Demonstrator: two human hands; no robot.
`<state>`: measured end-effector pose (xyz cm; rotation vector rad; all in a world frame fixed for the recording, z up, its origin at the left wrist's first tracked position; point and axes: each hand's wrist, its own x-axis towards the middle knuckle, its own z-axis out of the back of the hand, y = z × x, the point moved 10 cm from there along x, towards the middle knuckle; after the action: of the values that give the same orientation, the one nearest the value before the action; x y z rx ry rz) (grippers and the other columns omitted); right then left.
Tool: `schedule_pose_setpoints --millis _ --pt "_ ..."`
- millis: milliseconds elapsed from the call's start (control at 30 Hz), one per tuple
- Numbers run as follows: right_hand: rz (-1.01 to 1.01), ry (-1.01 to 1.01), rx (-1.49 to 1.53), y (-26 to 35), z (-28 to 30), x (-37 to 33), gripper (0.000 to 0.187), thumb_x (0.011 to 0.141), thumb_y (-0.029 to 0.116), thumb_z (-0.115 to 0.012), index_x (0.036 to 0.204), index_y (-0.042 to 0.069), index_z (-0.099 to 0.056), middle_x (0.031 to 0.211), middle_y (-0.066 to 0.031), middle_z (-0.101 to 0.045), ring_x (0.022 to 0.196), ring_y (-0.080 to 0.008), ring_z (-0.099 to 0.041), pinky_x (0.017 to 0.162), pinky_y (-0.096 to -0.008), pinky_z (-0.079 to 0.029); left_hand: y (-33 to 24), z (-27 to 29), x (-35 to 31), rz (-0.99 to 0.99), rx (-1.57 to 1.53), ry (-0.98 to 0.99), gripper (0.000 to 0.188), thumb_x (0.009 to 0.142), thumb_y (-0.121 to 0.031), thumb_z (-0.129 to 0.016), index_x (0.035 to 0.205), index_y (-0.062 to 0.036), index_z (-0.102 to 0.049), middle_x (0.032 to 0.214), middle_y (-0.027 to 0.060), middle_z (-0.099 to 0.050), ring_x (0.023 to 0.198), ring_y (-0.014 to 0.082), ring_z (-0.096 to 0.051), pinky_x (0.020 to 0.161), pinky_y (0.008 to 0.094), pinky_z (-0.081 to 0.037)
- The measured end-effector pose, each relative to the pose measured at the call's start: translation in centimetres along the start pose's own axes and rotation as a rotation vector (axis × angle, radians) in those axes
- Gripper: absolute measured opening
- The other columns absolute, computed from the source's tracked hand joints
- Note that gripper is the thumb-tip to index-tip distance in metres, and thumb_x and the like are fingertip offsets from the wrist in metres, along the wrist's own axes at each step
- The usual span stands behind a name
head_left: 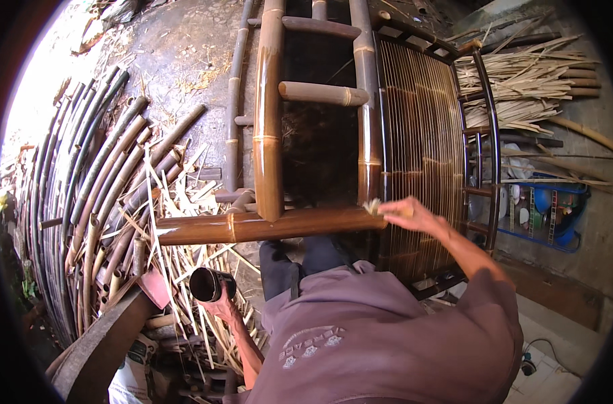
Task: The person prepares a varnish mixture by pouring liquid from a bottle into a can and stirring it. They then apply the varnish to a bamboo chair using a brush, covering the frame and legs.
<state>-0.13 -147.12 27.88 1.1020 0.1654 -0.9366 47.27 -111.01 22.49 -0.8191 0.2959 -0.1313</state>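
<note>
- The right hand [414, 217] is closed around a brush [374, 207]; the bristles point away from the fingers, toward the person's left.
- The bristles are at the right end of the front pole [306, 225] of the bamboo frame [269, 114]. If they press on it, I cannot tell.
- The left hand [222, 308] is grasping a can [228, 283], lower than the right hand and well apart from it. The mouth of the can is turned to the left; inside it is dark, so the content I cannot tell.
- The frame lies beyond both hands, and its front pole runs from near the right hand to beyond the left one. The pole is brown and glossy.
- Under the right hand, and also beyond it, there is a slatted panel [421, 148] with dark poles.
- To the left of the left hand is a red piece [157, 288]; around there lie pale strips [236, 340].
- Farther left and beyond, many poles [111, 182] are piled.
- Well to the right of the right hand stands a blue basket [568, 237].
</note>
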Motion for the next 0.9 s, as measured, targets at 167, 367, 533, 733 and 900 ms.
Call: schedule_pose_setpoints --millis 167,367,533,733,900 --pt "0.034 -0.297 0.172 -0.4 12.6 9.2 0.029 0.091 0.025 -0.064 0.115 0.008 -0.068 0.111 -0.0122 -0.069 0.1 -0.0208 -0.067 0.086 -0.0379 -0.057 -2.7 -1.9 -2.2 -0.03 0.032 0.003 0.083 0.07 -0.023 -0.085 0.136 0.0032 -0.042 0.125 0.0195 -0.059 0.11 0.0315 -0.059 0.1 0.0408 -0.044" --pt "0.335 -0.393 -0.459 1.5 12.4 13.1 0.02 0.092 0.019 -0.06 0.11 0.014 -0.07 0.093 -0.0068 -0.071 0.078 -0.0169 -0.069 0.069 -0.0326 -0.06 -1.7 -1.8 -3.3 -0.021 0.095 -0.05 0.085 0.068 -0.023 -0.085 0.136 0.0022 -0.042 0.127 0.0193 -0.056 0.113 0.0315 -0.057 0.101 0.0416 -0.043" --pt "0.048 -0.795 0.103 -1.1 18.9 14.0 0.025 0.089 0.022 -0.062 0.108 0.008 -0.072 0.082 -0.0082 -0.071 0.065 -0.0164 -0.065 0.062 -0.03 -0.055 -1.1 -2.0 -4.4 0.035 0.106 -0.079 0.091 0.068 -0.029 -0.086 0.138 0.0005 -0.038 0.126 0.0215 -0.056 0.111 0.0357 -0.058 0.099 0.0454 -0.044" --pt "0.583 -1.033 0.13 11.0 8.9 19.7 0.03 0.085 0.008 -0.069 0.114 0.002 -0.068 0.083 -0.0129 -0.067 0.075 -0.0233 -0.063 0.07 -0.0337 -0.05 -1.7 -1.6 -5.5 0.056 0.117 -0.11 0.095 0.066 -0.032 -0.087 0.14 -0.0007 -0.036 0.127 0.0213 -0.057 0.114 0.0367 -0.057 0.099 0.0451 -0.044" --pt "0.384 -1.524 0.453 4.5 11.3 17.8 0.015 0.093 0.012 -0.058 0.094 0.003 -0.069 0.094 -0.0114 -0.067 0.089 -0.027 -0.06 0.082 -0.0385 -0.047 -0.9 0.0 -5.3 0.017 0.123 -0.171 0.097 0.066 -0.029 -0.087 0.142 -0.0006 -0.034 0.128 0.022 -0.056 0.114 0.0355 -0.057 0.101 0.0441 -0.043"
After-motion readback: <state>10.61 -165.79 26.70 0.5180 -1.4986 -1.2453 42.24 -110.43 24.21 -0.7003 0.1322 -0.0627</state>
